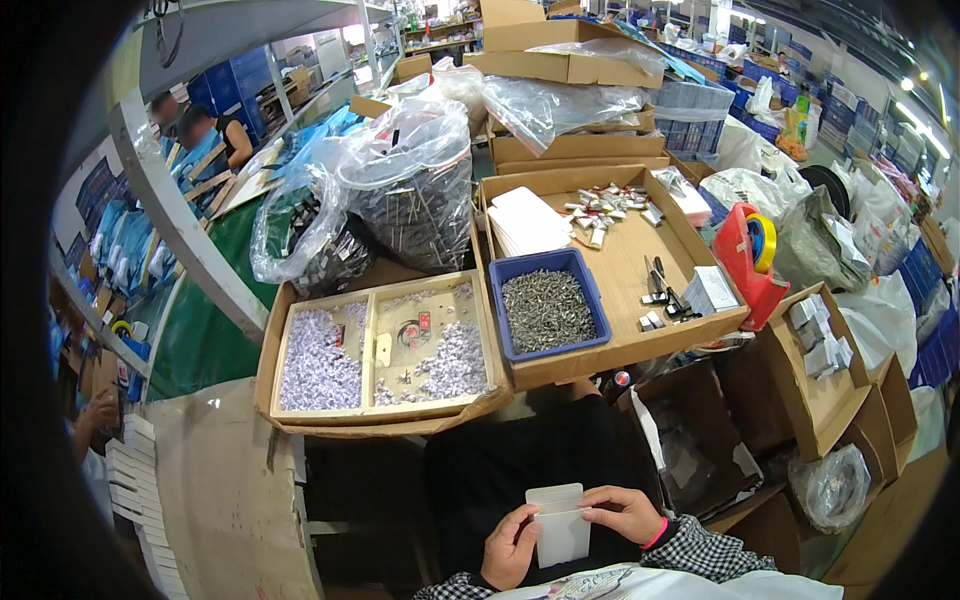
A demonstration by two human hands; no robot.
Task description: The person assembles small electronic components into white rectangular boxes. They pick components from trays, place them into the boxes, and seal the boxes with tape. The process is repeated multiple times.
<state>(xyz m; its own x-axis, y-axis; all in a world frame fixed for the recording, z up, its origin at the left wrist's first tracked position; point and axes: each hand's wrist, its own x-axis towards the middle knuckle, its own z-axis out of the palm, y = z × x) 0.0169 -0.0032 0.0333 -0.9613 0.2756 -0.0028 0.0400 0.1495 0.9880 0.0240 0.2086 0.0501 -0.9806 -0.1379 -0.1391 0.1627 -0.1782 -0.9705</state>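
Note:
A small white paper carton (562, 538) with its top flap raised is held upright over my lap. My left hand (511, 548) pinches its left edge between thumb and fingers. On the opposite edge, near the flap, my right hand (624, 514) grips the same carton, a pink band round that wrist. Whether anything is inside the carton cannot be seen. Beyond my knees, a wooden tray (371, 345) with two compartments holds many small pale pieces. Beside it, a blue plastic bin (507, 338) is filled with small metal parts.
A cardboard tray (690, 240) holds white flat cartons (527, 222), small metallic pieces (612, 207) and black-handled tools (668, 290). Clear bags of dark parts (410, 200) stand behind the wooden tray. At right are a red tape dispenser (745, 265) and cardboard boxes (810, 370). White cartons (145, 500) line the left.

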